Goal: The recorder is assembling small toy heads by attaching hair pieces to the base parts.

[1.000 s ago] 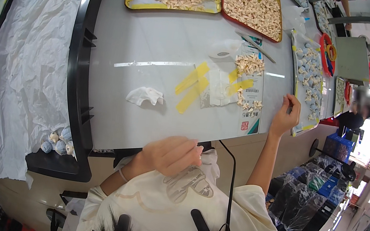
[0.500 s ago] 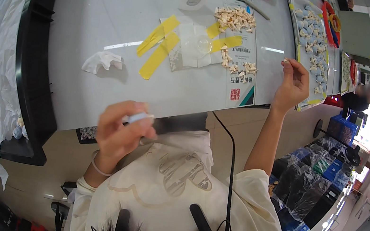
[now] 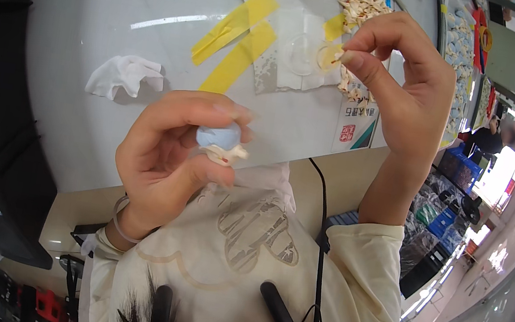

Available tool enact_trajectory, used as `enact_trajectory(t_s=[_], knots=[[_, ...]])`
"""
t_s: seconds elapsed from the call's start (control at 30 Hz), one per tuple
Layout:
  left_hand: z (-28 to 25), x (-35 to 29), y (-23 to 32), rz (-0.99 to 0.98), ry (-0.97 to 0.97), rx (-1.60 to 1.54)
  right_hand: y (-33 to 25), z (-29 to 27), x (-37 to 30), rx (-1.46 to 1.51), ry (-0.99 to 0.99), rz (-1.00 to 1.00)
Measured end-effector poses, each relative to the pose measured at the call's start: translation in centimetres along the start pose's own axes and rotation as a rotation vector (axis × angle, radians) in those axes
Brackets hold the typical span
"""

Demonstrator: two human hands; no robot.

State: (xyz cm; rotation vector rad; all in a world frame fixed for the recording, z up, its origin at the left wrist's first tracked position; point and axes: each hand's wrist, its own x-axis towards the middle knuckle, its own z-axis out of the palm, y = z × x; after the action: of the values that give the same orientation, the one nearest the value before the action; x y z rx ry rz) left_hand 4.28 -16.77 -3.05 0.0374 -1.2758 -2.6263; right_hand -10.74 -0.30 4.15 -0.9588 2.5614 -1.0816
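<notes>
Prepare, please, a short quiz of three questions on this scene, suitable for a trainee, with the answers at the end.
1. True or false: the left hand and the right hand are both holding the two-coloured object.

2. Choose one. Seen in the picture, where does the crumpled white cloth lie?
A) To the left of the yellow strips
B) To the right of the yellow strips
C) On top of the yellow strips

3. Fill in: the two-coloured object has a cream lower part and a rounded ____ top.

Key:
1. False; only the left hand holds it, while the right hand pinches a small pale piece.
2. A
3. Light blue
</notes>
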Motion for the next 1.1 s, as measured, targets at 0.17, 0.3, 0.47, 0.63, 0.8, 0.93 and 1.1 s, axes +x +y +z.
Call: enact_trajectory(t_s=[0.17, 0.3, 0.47, 0.63, 0.8, 0.93, 1.1], knots=[[-0.4, 0.4, -0.1, -0.066, -0.083, -0.071, 0.0, 0.2, 0.3, -0.085, -0.026, 0.031], [-0.5, 0.4, -0.2, -0.095, -0.084, -0.135, 0.0, 0.4, 0.4, -0.108, -0.012, 0.044], [-0.7, 0.4, -0.8, -0.027, -0.111, -0.142, 0.2, 0.8, 0.3, -0.137, 0.009, 0.012], [0.3, 0.3, -0.3, -0.131, -0.073, -0.255, -2.1, 0.6, -2.0, 0.206, 0.095, 0.003], [1.1, -0.4, -0.2, -0.058, -0.102, -0.200, -3.8, 3.4, -4.9, 0.549, 0.148, -0.005], [1.8, -0.7, 0.1, -0.118, -0.050, -0.226, -3.3, 4.3, -6.1, 0.688, 0.236, 0.031], [2.1, -1.1, -0.1, -0.176, 0.006, -0.238, -3.6, 4.2, -6.7, 0.741, 0.271, 0.095]])
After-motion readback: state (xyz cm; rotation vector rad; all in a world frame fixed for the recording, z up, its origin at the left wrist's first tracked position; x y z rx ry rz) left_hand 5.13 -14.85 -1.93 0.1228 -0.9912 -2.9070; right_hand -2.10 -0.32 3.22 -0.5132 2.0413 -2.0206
